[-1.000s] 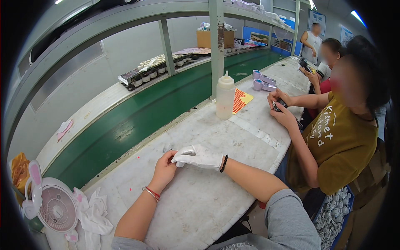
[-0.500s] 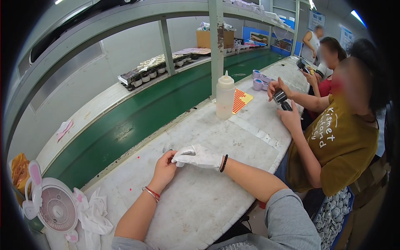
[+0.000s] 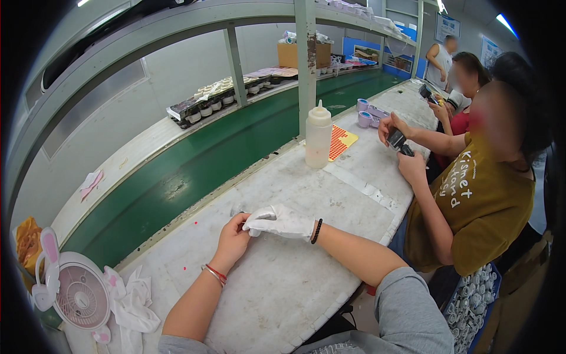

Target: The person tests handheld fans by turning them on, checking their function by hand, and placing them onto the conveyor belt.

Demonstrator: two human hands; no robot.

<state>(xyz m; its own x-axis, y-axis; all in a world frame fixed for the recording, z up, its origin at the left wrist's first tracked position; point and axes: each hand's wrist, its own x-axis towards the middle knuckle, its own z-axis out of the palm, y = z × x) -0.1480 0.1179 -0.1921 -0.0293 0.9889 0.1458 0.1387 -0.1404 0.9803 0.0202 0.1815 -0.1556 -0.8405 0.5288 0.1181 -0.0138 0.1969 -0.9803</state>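
Observation:
My bare left hand (image 3: 234, 237), with red and silver bands at its wrist, is closed and its fingertips meet those of my right hand above the bench. A white glove (image 3: 290, 222) covers my right hand (image 3: 272, 219), and a black bead bracelet (image 3: 317, 230) circles that wrist. The gloved fingers are bent and pressed together against the left fingers. Whatever lies between the fingertips is hidden. Just beyond them a small greyish patch (image 3: 237, 210) shows, too small to name. Tiny red dots (image 3: 196, 223) lie on the white benchtop (image 3: 259, 283) beside my left hand.
A squeeze bottle (image 3: 318, 138) and a yellow sheet of red dots (image 3: 342, 143) stand beyond my hands. A rabbit-eared fan (image 3: 82, 292) and white cloth (image 3: 134, 301) are left. Behind the bench runs a green conveyor belt (image 3: 177, 183). A co-worker (image 3: 477, 200) handles a black part (image 3: 398, 140).
My hands hold the same place and pose. The co-worker on the right has turned the black part slightly between the hands.

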